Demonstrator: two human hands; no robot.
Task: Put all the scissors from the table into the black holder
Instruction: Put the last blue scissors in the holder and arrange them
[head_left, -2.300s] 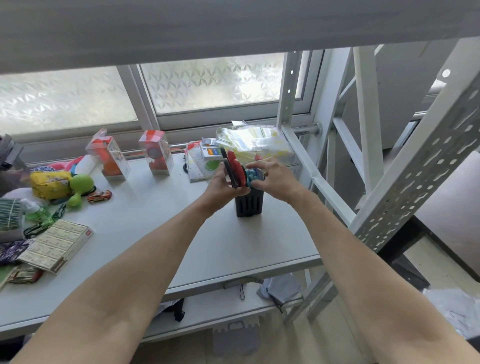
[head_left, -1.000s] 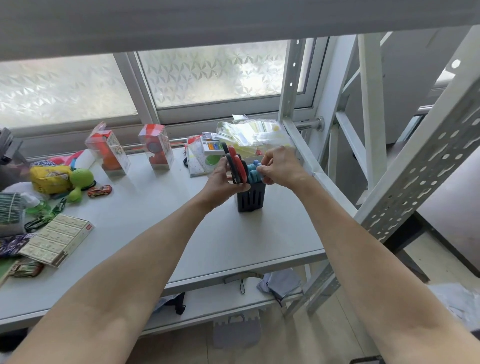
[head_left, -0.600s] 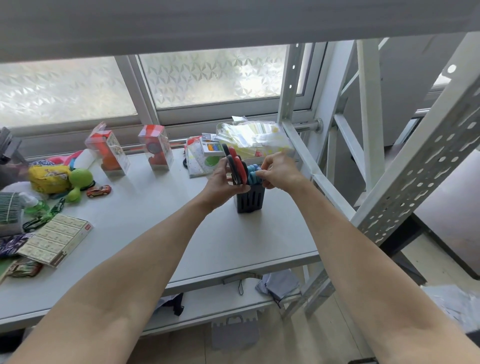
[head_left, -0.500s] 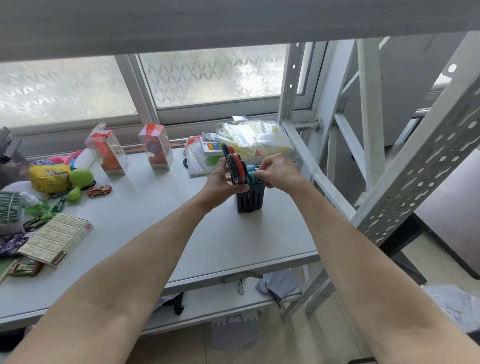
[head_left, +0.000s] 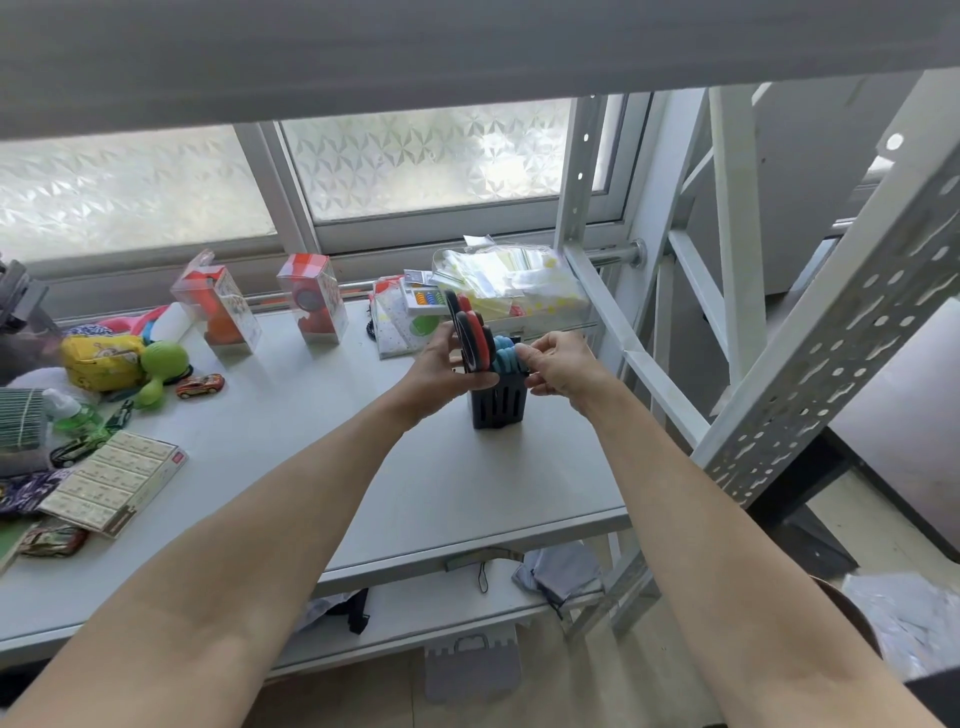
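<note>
Both hands met at the black holder (head_left: 496, 405), which stood upright on the grey counter (head_left: 457, 483) near its right end. With my left hand (head_left: 441, 366) I gripped the red-and-black scissors (head_left: 470, 338) by their handles, thumb curled against the holder's front; their handles stood tall above its rim. My right hand (head_left: 561, 364) had its fingers curled, fingertips pinching at the blue scissors (head_left: 506, 358), whose handles sat lower in the holder, just right of the red pair. Whether the blades were fully seated I could not tell. Behind the holder lay a clear plastic bag (head_left: 509, 280) of packets. Far to the left sat a green plush toy (head_left: 161, 366), a small toy car (head_left: 200, 386) and a flat cardboard box (head_left: 114, 480).
</note>
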